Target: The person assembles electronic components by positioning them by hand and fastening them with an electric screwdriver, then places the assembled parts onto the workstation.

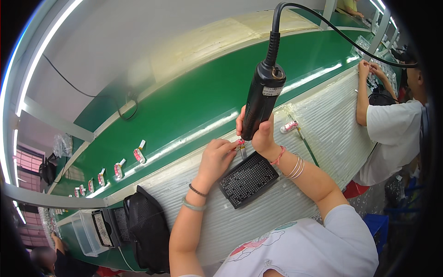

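My right hand (pixel 261 138) is wrapped round a black corded electric screwdriver (pixel 263 99), its body tilted and its cable rising from the top. The tip is hidden behind my fingers. Just left of it, my left hand (pixel 217 159) pinches a small pink-and-white part (pixel 241 143) with a short pale strip hanging from it. Directly below both hands lies a black tray (pixel 249 181) filled with many tiny metal pieces, probably screws. Another pink-and-white part (pixel 290 127) rests on the ribbed mat to the right of my right hand.
More pink-and-white parts (pixel 139 156) stand in a row along the green belt (pixel 184 115). A black bag (pixel 145 228) and a clear plastic bin (pixel 85 235) sit at the left. A co-worker (pixel 392 120) works at the right, and the screwdriver's cable (pixel 332 27) arches overhead.
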Demonstrator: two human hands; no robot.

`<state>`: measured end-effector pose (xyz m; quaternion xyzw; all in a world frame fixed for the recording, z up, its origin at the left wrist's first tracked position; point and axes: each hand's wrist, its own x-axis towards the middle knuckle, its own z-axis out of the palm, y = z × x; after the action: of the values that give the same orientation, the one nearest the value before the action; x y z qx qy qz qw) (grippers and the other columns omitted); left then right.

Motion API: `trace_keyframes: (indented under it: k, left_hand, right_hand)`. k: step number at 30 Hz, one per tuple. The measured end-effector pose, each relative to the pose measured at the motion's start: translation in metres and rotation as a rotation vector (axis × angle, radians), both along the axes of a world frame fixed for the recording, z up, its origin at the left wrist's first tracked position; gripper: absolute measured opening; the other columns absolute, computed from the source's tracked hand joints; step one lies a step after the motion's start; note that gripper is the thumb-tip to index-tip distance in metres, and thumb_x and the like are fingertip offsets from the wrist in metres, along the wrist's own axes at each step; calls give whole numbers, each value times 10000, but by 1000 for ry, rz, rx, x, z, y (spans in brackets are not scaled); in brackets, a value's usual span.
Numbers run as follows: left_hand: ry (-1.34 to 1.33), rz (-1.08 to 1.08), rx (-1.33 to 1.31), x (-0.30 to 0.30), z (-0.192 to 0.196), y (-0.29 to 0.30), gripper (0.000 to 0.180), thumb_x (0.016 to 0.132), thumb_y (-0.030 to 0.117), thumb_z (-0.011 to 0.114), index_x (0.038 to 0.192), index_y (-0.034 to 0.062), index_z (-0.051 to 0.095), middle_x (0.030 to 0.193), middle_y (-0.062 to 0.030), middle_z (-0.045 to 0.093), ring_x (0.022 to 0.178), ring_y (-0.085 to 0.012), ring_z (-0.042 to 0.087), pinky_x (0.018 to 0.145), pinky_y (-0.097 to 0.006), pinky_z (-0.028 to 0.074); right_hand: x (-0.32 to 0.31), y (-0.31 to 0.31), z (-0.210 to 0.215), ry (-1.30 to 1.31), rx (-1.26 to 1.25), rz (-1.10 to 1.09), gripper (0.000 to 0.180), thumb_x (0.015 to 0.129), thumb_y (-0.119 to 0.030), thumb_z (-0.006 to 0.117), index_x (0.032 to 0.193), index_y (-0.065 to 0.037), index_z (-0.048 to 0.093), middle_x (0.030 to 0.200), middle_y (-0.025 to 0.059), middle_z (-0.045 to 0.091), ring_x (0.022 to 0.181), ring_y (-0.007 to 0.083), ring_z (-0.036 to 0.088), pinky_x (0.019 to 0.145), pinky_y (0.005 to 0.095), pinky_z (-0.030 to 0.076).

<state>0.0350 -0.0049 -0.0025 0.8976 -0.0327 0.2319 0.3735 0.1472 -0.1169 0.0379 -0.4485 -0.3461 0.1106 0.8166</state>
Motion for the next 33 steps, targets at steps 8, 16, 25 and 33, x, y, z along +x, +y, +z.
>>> trace_keyframes:
  k: [8, 16, 25, 33]
  left_hand:
    - [17, -4, 5, 1, 0, -1, 261, 693, 31, 682, 949, 77, 661, 833, -73, 602, 781, -258, 555, 706, -353, 449]
    - [2, -7, 10, 1, 0, 0, 248, 695, 29, 680, 938, 74, 661, 846, -73, 607, 793, -257, 555, 713, -353, 451]
    - [11, -13, 9, 1, 2, -2, 237, 693, 25, 678, 926, 65, 662, 844, -75, 611, 800, -264, 557, 717, -359, 452]
    - [4, -2, -11, 1, 0, 1, 225, 705, 22, 666, 924, 69, 666, 837, -75, 611, 783, -265, 552, 706, -357, 452]
  right_hand:
    - [0, 1, -1, -28, -27, -9, 759, 670, -752, 538, 818, -9, 511, 608, 24, 539, 531, 75, 510, 466, 213, 400]
    - [0, 6, -4, -50, -84, -33, 707, 703, -720, 545, 749, -15, 509, 585, 6, 529, 509, 63, 501, 443, 207, 392]
    - [-1, 9, -4, -35, -188, -34, 729, 698, -733, 525, 738, -5, 511, 554, 17, 511, 478, 73, 496, 426, 208, 390]
    - [-11, -20, 25, 26, -89, 3, 969, 545, -899, 405, 895, 3, 463, 599, 66, 516, 523, 136, 528, 486, 245, 449]
